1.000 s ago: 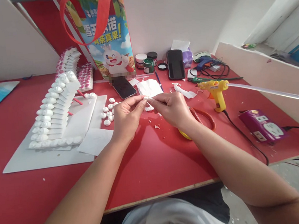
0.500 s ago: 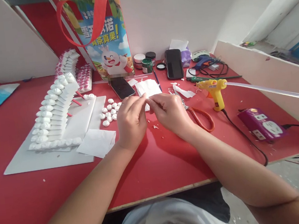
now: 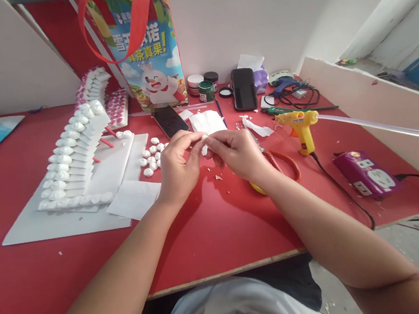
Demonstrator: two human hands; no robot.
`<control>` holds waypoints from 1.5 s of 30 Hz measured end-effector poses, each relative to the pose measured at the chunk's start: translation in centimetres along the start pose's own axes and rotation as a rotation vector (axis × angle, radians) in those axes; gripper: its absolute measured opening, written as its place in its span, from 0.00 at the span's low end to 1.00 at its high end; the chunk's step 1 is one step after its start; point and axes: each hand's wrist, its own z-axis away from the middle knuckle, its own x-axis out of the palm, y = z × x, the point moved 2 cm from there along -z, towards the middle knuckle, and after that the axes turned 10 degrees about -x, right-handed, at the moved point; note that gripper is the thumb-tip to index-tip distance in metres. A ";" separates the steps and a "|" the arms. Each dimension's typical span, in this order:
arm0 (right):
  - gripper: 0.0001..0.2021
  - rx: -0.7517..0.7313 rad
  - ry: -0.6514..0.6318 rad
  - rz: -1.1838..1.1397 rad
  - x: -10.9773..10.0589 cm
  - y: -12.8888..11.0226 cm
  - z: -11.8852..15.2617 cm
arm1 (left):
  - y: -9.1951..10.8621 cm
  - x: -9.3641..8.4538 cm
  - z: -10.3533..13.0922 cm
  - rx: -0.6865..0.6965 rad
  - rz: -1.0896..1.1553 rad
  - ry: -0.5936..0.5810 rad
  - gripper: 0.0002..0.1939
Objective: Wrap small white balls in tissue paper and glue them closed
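Note:
My left hand (image 3: pixel 179 164) and my right hand (image 3: pixel 236 153) meet fingertip to fingertip above the table. Between them they pinch a small white paper ball (image 3: pixel 205 137), mostly covered by the fingers. Just beyond lies a stack of white paper squares (image 3: pixel 209 122). Left of my left hand is a cluster of small white paper balls (image 3: pixel 150 161), partly hidden behind it. A loose white sheet (image 3: pixel 133 199) lies near my left wrist. Scissors (image 3: pixel 290 166) with red-orange handles rest beside my right hand, which hides part of them.
A curved white structure edged with white balls (image 3: pixel 63 160) stands on boards at left. On the right are a yellow glue gun (image 3: pixel 303 129) with a long clear stick and a purple power box (image 3: pixel 366 174). Behind are two phones (image 3: pixel 243 89), paint jars (image 3: pixel 206 91) and a tall bag (image 3: pixel 151 48).
My fingertips have shifted and a bit of the white ball now shows between them. My left thumb has moved up to it. A yellow part of the scissors' handle has come into sight.

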 end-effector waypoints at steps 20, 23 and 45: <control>0.08 0.026 0.050 0.125 -0.3 0.5 0.0 | -1.0 0.0 -0.3 -0.404 0.288 -0.120 0.12; 0.08 -0.070 0.061 0.279 -0.3 0.2 0.2 | -1.1 0.0 -0.4 -0.405 0.321 -0.099 0.12; 0.12 0.449 -0.301 -0.887 -1.2 1.7 -0.5 | -1.1 -0.6 -0.7 -0.214 0.226 -0.216 0.09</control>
